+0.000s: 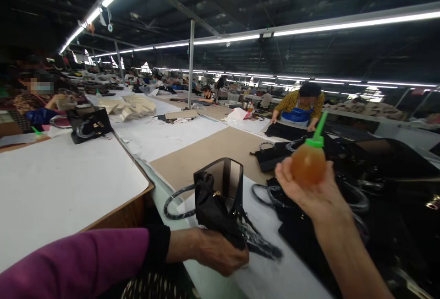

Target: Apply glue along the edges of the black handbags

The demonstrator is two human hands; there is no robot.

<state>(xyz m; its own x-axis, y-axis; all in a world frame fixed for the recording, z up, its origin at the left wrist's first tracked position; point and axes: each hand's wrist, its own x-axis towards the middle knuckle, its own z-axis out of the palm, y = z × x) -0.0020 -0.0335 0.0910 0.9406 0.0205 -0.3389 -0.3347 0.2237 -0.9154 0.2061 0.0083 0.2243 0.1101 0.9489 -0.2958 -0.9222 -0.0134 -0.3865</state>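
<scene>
"Head view: where's the left hand [223, 251]?"

"Low in the middle, its grip curled round the bottom of a black bag [211, 209]. That sits in front of the white tabletop [137, 136]; I can't tell whether they touch."

"And its handles?"

"One loops out to the left. The other, in clear wrap, sticks out to the lower right."

"The right hand [318, 193]?"

"Raised, palm up, its grip cupped firmly round a bottle [308, 166] of amber liquid, green nozzle [320, 127] pointing up and tilted slightly right."

"What's around it?"

"More black bags [388, 157] lie behind and beneath it. Farther off, a co-worker [299, 106] in a blue apron leans over black cloth [287, 132], both hands on it."
</scene>
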